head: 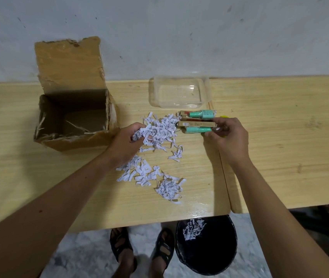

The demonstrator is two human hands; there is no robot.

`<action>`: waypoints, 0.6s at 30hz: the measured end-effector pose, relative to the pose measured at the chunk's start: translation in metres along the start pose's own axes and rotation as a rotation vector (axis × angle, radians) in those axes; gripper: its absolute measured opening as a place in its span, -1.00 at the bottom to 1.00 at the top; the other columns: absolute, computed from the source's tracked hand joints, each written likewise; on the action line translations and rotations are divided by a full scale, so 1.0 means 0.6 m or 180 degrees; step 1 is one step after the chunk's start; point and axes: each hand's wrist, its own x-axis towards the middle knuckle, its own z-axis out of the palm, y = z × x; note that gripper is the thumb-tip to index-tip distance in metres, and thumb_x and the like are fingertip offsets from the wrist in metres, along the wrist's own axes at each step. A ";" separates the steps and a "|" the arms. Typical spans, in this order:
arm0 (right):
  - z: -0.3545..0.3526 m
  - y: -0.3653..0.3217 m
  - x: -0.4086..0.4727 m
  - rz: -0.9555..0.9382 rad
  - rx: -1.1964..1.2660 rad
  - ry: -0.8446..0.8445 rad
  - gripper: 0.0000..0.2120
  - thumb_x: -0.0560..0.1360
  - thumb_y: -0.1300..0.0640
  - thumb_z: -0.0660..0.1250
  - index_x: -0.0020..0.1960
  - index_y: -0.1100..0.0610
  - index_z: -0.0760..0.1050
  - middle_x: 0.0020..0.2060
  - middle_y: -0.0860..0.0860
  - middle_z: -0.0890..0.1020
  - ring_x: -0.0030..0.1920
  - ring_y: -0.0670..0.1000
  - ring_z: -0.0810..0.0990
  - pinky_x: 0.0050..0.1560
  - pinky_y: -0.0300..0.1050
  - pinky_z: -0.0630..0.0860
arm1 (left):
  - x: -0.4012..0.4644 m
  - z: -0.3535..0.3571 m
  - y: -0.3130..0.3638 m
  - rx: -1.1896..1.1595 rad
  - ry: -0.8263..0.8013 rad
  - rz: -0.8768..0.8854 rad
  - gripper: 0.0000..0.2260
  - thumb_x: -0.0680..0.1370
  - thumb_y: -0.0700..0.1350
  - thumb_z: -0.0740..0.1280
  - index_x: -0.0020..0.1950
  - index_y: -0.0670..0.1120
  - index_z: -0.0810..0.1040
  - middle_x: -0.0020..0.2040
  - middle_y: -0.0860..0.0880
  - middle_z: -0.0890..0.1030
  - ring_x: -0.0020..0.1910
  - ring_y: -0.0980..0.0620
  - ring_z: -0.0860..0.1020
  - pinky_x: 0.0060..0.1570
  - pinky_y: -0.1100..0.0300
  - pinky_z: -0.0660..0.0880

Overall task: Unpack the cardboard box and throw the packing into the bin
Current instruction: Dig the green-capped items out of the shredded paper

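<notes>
The open cardboard box [73, 121] stands at the left of the wooden table, its flap up against the wall, with a few paper strips left inside. White shredded paper [159, 129] lies heaped beside it, and more shreds [149, 175] trail toward the table's front edge. My left hand [128, 140] is closed around a clump of shreds at the heap's left side. My right hand [226, 135] grips the near teal bottle [198, 129] and slim brown carton [196, 124]. A second teal bottle [202, 114] lies just behind. The black bin [206, 257] on the floor holds some shreds.
A clear plastic container [179, 92] sits near the wall behind the bottles. A seam [222, 167] divides two tabletops right of the shreds. My sandalled feet [142, 249] stand on the marbled floor left of the bin. Something yellow peeks out behind my right hand.
</notes>
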 end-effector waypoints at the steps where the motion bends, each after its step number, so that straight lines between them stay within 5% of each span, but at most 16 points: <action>1: 0.003 0.000 -0.001 0.0041 0.0001 0.0032 -0.54 0.35 0.28 0.62 0.23 0.12 0.65 0.08 0.07 0.63 -0.18 -0.25 0.58 0.00 -0.43 0.54 | 0.000 -0.001 0.000 0.0028 -0.0006 0.0000 -0.78 0.70 -0.25 0.31 0.31 -0.04 0.57 -0.30 -0.19 0.48 -0.55 0.09 0.26 -0.55 0.27 0.23; 5: 0.010 0.000 -0.008 0.0226 0.0056 0.0125 -0.52 0.36 0.22 0.63 0.24 0.03 0.62 -0.01 0.06 0.66 -0.13 -0.07 0.63 0.00 -0.28 0.60 | -0.009 -0.002 0.005 0.0109 0.0018 0.0077 -0.81 0.69 -0.28 0.30 0.26 -0.08 0.58 -0.34 -0.22 0.49 -0.56 0.16 0.29 -0.54 0.28 0.26; 8: 0.010 -0.005 -0.015 0.0282 0.0167 0.0185 -0.57 0.42 0.26 0.58 0.26 0.10 0.63 -0.11 0.00 0.68 -0.18 -0.20 0.62 -0.06 -0.40 0.56 | -0.018 0.005 0.009 0.0168 0.0136 0.0119 -0.81 0.68 -0.34 0.29 0.22 -0.13 0.56 -0.49 0.08 0.47 -0.63 0.18 0.32 -0.56 0.36 0.25; 11: 0.005 -0.013 -0.024 0.0305 0.0245 0.0268 -0.61 0.45 0.28 0.55 0.25 0.09 0.65 -0.11 -0.02 0.70 -0.15 -0.19 0.64 -0.02 -0.38 0.59 | -0.026 0.012 0.017 0.0379 0.0220 0.0253 -0.77 0.66 -0.39 0.29 0.29 -0.21 0.55 -0.55 0.13 0.44 -0.60 0.25 0.41 -0.53 0.45 0.25; 15: 0.012 -0.042 -0.041 0.0194 0.0502 0.0191 -0.71 0.44 0.27 0.58 0.12 0.08 0.67 -0.16 -0.04 0.71 -0.17 -0.11 0.64 0.05 -0.19 0.64 | -0.033 0.011 0.021 0.0440 0.0374 0.0304 -0.74 0.65 -0.35 0.35 0.34 -0.22 0.56 -0.24 0.13 0.53 -0.42 0.39 0.51 -0.39 0.50 0.34; 18: 0.033 -0.077 -0.058 -0.0022 0.0624 -0.0303 -0.76 0.45 0.26 0.58 0.07 0.06 0.69 -0.14 -0.07 0.73 -0.13 -0.08 0.69 0.06 -0.12 0.66 | -0.042 0.011 0.015 0.0418 0.0490 0.0336 -0.68 0.63 -0.30 0.40 0.38 -0.13 0.58 0.04 -0.01 0.68 -0.16 0.28 0.57 -0.15 0.51 0.39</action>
